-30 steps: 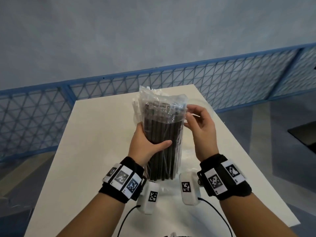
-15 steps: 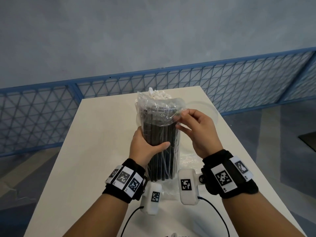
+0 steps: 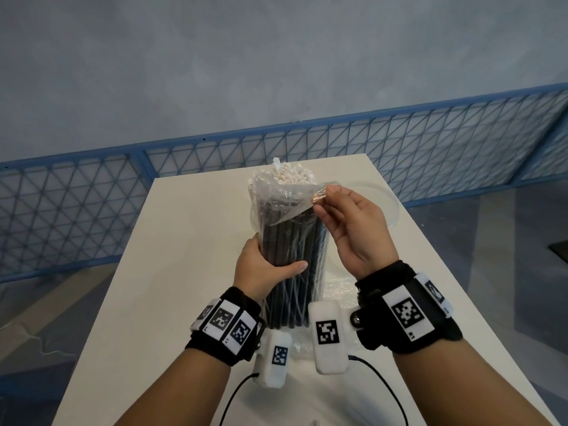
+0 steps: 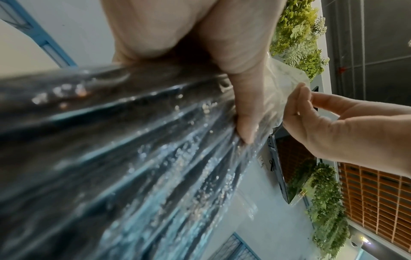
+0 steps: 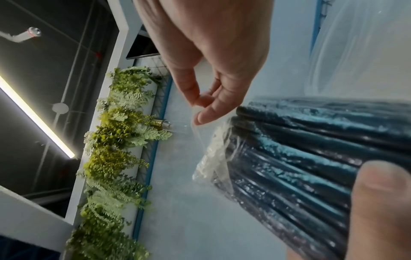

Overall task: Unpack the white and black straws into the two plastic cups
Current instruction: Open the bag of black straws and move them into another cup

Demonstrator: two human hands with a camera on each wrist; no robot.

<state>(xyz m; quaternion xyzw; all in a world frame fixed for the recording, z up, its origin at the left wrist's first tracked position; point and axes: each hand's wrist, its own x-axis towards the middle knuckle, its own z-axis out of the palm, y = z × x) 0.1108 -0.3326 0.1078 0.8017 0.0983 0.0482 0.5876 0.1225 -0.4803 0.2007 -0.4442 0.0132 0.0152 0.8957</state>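
Observation:
A clear bag of black straws (image 3: 292,241) stands upright on the white table (image 3: 184,272). My left hand (image 3: 276,265) grips its middle, thumb across the front; the left wrist view shows that thumb (image 4: 244,123) pressed into the bag (image 4: 133,140). My right hand (image 3: 321,196) pinches the bag's loose top flap between thumb and forefinger and holds it out to the right, a pinch the right wrist view (image 5: 200,109) also shows. White straw tops (image 3: 292,176) rise right behind the black ones. A clear plastic cup (image 3: 392,204) stands behind my right hand, mostly hidden.
Crumpled clear plastic (image 3: 338,290) lies on the table under my right wrist. A blue mesh fence (image 3: 92,195) runs behind the table's far edge. The table's left half is bare. Cables trail off the near edge.
My right hand went from the bag's upper right side to its top, took the flap and pulled it up and to the right. The left hand kept its grip.

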